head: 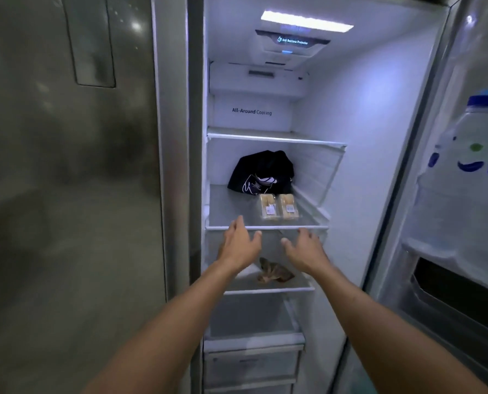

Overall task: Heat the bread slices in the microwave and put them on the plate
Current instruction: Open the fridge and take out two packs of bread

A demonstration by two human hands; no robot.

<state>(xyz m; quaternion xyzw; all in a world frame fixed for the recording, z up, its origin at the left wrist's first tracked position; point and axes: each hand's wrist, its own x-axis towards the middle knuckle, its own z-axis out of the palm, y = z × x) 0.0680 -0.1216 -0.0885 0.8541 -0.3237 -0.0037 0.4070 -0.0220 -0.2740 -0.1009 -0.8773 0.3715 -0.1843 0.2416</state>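
Both hands were spread and empty, the left hand [240, 242] and right hand [305, 247] reaching at the front edge of the fridge shelf [231, 207]. Just beyond lay two bread packs [279, 206] side by side, with a black bag [261, 172] behind. A hurried two-handed grab could have crushed the soft slices, or pushed a pack back against the bag.

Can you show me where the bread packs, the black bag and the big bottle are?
bread packs [279, 206]: head view, on the wrapped tops.
black bag [261, 172]: head view, its front.
big bottle [476, 155]: head view, its label.
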